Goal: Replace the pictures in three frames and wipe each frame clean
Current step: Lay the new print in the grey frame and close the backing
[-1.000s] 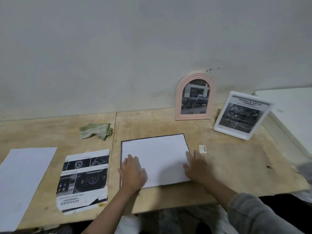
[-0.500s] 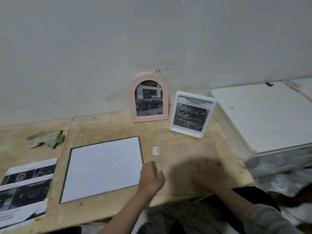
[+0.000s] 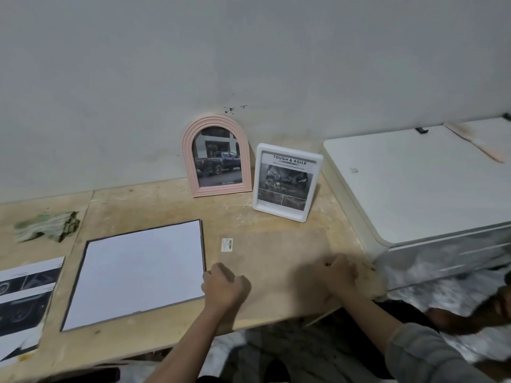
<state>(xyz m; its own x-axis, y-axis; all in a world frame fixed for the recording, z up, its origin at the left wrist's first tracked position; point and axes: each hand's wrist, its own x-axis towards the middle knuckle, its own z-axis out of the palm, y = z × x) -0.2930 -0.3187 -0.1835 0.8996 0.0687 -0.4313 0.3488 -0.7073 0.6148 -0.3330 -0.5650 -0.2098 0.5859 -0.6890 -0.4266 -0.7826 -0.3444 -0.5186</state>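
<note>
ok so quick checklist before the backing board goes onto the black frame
1. White sheet flat inside the black frame: ok
2. Backing board lying beside the frame, nothing on it but its sticker: ok
3. Left hand at the board's left edge: ok
4. Right hand gripping the right edge: cannot tell
5. Pink frame and white frame upright, out of the way: ok

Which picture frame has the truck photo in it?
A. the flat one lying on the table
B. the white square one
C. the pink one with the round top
C: the pink arched frame standing against the wall shows a dark pickup truck, while the white frame beside it holds a "TOUGH & AGILE" page and the flat frame shows only blank white.
</note>
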